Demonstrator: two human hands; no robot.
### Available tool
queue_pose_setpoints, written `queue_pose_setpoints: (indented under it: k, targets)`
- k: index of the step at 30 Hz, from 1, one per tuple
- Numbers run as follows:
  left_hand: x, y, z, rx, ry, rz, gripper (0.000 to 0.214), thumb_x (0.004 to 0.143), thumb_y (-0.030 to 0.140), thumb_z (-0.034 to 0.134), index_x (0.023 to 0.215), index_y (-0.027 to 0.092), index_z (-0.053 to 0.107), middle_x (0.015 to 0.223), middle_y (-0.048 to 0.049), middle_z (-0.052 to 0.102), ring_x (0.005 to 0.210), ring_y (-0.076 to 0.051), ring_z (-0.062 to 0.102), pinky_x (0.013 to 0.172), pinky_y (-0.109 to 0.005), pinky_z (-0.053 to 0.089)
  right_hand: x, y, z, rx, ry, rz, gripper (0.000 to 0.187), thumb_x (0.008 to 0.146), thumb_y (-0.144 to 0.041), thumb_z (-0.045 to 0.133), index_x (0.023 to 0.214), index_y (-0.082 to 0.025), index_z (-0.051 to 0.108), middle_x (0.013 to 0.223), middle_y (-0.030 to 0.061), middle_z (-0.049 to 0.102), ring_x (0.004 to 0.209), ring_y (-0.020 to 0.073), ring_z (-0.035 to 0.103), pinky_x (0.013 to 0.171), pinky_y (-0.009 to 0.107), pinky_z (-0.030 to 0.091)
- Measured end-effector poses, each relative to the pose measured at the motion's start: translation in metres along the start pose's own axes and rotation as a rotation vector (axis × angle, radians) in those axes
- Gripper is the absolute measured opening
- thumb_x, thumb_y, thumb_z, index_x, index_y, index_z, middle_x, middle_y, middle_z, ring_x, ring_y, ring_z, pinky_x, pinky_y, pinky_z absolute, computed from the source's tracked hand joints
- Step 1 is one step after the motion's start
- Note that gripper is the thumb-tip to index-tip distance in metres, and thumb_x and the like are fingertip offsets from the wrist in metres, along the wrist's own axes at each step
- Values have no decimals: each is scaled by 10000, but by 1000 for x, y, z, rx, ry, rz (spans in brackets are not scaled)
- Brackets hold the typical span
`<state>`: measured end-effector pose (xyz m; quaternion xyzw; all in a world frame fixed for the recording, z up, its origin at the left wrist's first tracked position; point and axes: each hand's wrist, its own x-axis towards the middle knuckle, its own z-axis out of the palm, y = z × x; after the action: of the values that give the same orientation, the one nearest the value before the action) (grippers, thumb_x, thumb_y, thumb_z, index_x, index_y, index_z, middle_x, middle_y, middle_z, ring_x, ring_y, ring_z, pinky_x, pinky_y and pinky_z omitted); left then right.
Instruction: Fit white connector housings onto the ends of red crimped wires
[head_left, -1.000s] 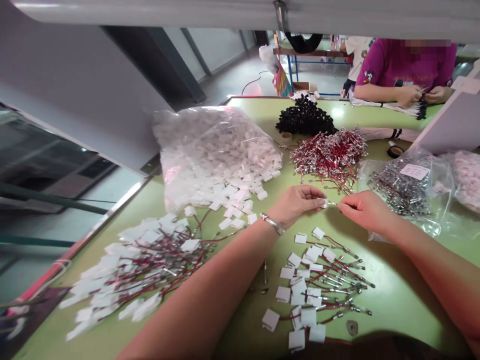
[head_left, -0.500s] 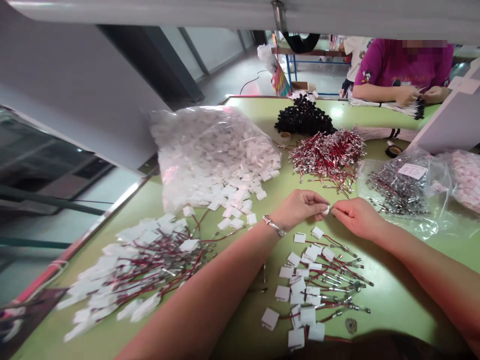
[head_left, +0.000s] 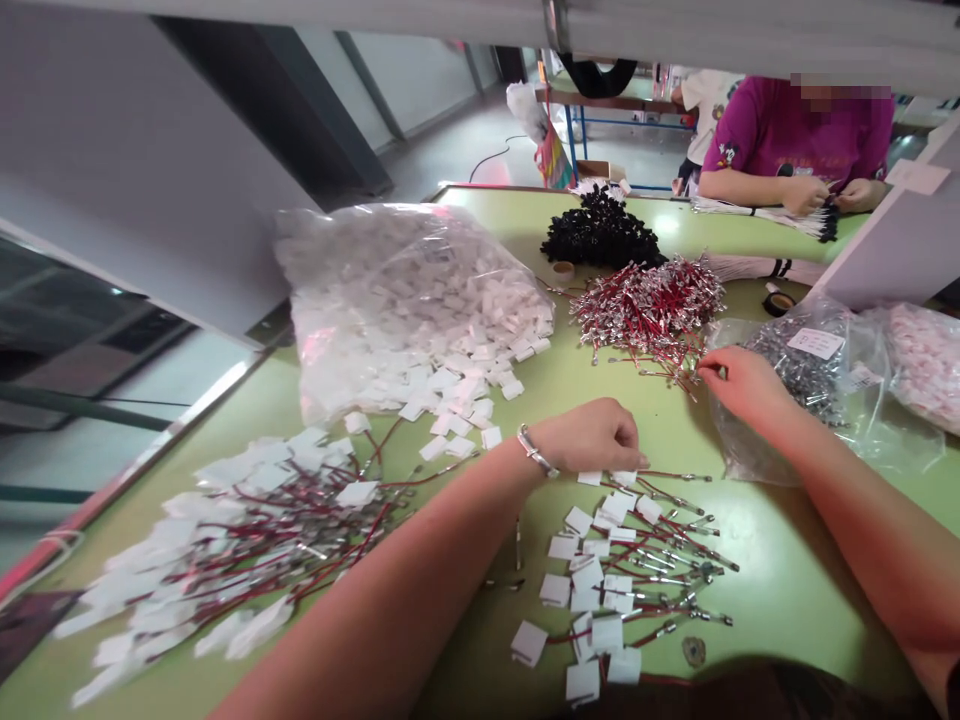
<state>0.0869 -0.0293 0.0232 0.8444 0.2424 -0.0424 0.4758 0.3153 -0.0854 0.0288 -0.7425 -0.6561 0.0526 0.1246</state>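
In the head view, the left hand (head_left: pixel 592 437) lay curled over the top of the tagged wires (head_left: pixel 626 565), its fingertips hidden, so its grip could not be told. The right hand (head_left: pixel 742 385) had its fingers bunched at the edge of the red wires (head_left: pixel 649 300), beside a bag (head_left: pixel 892 435). Any wire it pinched was too small to see.

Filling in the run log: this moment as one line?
left hand: at tagged wires | right hand: fingers at red wire heap | surface: green table

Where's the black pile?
The black pile lies far up the table, middle of the head view, just behind the red wires, right of the bag.
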Motion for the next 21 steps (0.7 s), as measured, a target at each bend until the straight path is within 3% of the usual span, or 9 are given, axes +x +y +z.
queue_pose_setpoints:
  k: [5, 7, 11, 14, 17, 21]
  targets:
    - [-3, -1, -6, 45, -88, 45, 271, 731, 357, 608, 559, 157, 673, 466, 22, 547, 449, -77, 419, 457, -198, 303, 1, -9, 21, -136, -30, -33, 207, 877, -309, 502, 894, -192, 673, 936, 90, 647, 886, 214, 559, 715, 295, 383]
    - [-4, -1, -8, 43, -55, 55, 215, 719, 316, 617, 589, 161, 688, 486, 27, 567, 465, -76, 432, 466, -191, 308, -3, -14, 23, -130, -70, -78, 176, 862, -257, 508, 880, -189, 670, 934, 88, 647, 879, 207, 561, 706, 290, 381]
    - [0, 1, -9, 53, 265, -29, 188, 747, 291, 589, 694, 156, 709, 590, -6, 635, 539, -111, 502, 532, -226, 370, -13, -27, 22, -61, -188, -176, 154, 825, -222, 531, 841, -188, 681, 873, 75, 657, 783, 181, 570, 653, 279, 373]
    - [8, 1, 0, 103, 484, 88, 161, 765, 258, 596, 832, 171, 716, 781, -44, 685, 724, -157, 577, 701, -275, 442, -17, -38, 27, -55, -164, -204, 185, 847, -251, 521, 860, -174, 689, 867, 87, 655, 772, 187, 574, 632, 286, 370]
    - [19, -4, 12, 245, 577, 196, 256, 782, 167, 578, 1014, 192, 684, 960, -69, 671, 933, -198, 568, 875, -334, 427, -14, -40, 29, 23, -128, -233, 207, 868, -279, 524, 852, -174, 702, 852, 85, 657, 792, 190, 578, 659, 290, 391]
    - [30, -11, 23, 391, 579, 74, 236, 861, 187, 511, 1033, 172, 672, 912, -86, 636, 863, -209, 568, 818, -348, 450, -7, -17, 4, 211, -142, -243, 207, 874, -305, 524, 894, -227, 714, 895, 49, 685, 788, 158, 587, 695, 271, 418]
